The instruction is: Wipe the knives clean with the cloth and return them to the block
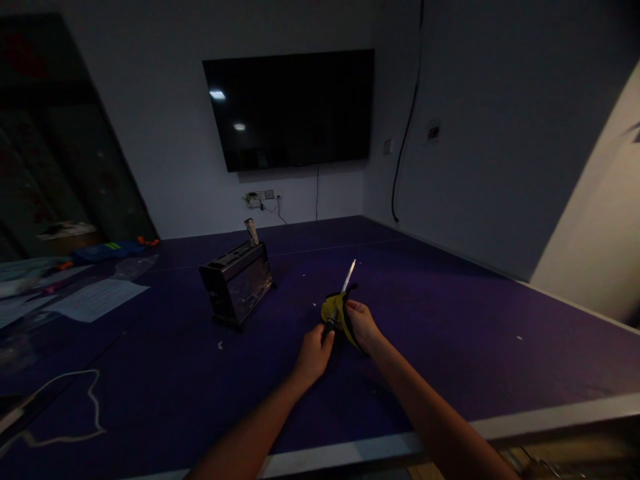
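My left hand (pixel 314 352) is closed round the dark handle of a narrow knife, whose bright blade (pixel 349 277) points up and away from me. My right hand (pixel 361 323) pinches a yellow cloth with a dark edge (pixel 329 308), which is folded round the lower part of the blade. The cloth hides where blade and handle meet. To the left of both hands stands a black slotted knife block (pixel 245 283) with clear sides. One pale patterned handle (pixel 251 231) sticks up from its far end.
The purple tabletop (pixel 440 327) has a white front edge and small white scraps on it. Paper sheets (pixel 100 299) and clear plastic lie at the left, with a white cable (pixel 95 400) nearer me. A television (pixel 295 110) hangs on the far wall. The room is dim.
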`<state>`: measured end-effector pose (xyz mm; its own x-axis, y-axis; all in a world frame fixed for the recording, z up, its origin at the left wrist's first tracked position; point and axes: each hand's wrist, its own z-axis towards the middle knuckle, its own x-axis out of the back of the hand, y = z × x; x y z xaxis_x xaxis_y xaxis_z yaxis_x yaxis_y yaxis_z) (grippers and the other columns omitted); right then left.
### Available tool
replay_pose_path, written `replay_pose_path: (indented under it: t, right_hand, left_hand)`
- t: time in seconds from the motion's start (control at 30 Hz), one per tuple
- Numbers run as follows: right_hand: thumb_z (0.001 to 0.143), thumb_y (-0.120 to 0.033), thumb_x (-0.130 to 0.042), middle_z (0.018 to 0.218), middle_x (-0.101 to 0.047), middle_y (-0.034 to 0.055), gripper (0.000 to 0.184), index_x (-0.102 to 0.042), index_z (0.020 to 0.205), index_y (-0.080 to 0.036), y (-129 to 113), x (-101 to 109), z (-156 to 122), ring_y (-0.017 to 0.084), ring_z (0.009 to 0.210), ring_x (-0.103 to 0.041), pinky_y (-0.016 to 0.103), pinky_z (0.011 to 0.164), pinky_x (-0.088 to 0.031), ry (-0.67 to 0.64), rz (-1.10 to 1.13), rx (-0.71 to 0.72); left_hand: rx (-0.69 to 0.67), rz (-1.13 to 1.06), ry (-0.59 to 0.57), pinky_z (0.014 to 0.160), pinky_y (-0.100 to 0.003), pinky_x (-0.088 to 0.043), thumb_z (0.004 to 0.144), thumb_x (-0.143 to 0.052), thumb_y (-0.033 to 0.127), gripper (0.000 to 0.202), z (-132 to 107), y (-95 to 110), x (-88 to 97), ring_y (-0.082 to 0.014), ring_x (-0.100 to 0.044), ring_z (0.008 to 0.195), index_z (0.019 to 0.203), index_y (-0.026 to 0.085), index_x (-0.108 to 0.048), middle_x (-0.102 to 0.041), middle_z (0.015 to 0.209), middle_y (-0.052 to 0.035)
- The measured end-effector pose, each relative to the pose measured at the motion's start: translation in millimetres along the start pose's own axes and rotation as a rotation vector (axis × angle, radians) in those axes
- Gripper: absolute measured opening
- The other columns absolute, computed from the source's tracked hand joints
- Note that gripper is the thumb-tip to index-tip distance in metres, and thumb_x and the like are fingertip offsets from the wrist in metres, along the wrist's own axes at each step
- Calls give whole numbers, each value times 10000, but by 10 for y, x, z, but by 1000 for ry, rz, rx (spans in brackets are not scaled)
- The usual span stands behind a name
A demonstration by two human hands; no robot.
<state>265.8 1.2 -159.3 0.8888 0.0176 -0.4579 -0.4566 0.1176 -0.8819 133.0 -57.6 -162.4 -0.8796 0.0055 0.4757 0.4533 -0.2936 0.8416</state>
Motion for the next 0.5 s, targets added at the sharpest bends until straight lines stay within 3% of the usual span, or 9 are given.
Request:
replay_pose_path:
  t: [0.1,0.2,0.27,0.37,0.5]
  right_hand:
    - [504,-343,-755,574,-669,41,258,-665,656,-155,22,-17,-2,171,477,-600,273,488,-476,-28,-28,-25]
    - [493,-384,-763,589,-677,50,302,-673,668,-155,58,-16,8,183,513,-616,272,500,-478,-29,-81,-9]
    - [480,-402,-769,596,-681,53,325,-675,672,-156,80,-9,17,186,521,-619,274,506,-478,-34,-100,-4]
    - [463,-408,-777,590,-680,51,337,-674,662,-156,87,-14,13,175,496,-607,272,506,-474,-34,-104,-7]
    - [468,-395,-781,593,-679,44,330,-676,664,-152,23,-66,-41,150,470,-588,255,494,-457,-78,-112,-10]
  left_hand:
    - [-50,119,53,643,-267,-386,839,-413,355,236,13,1,16,-164,-560,695,760,168,-532,-599,722,-52]
    - [-42,79,65,643,-266,-394,833,-421,350,225,27,-7,26,-166,-572,701,777,167,-540,-607,734,-58]
    - [11,-4,49,560,-241,-381,827,-426,375,237,30,-17,25,-138,-546,582,748,171,-518,-566,633,-25]
    - [150,-200,-35,397,-204,-278,814,-424,444,275,19,-15,6,-83,-399,357,724,186,-457,-441,487,51]
    - [223,-444,-82,312,-190,-182,780,-424,546,355,12,65,-4,-52,-280,264,762,191,-433,-404,473,85]
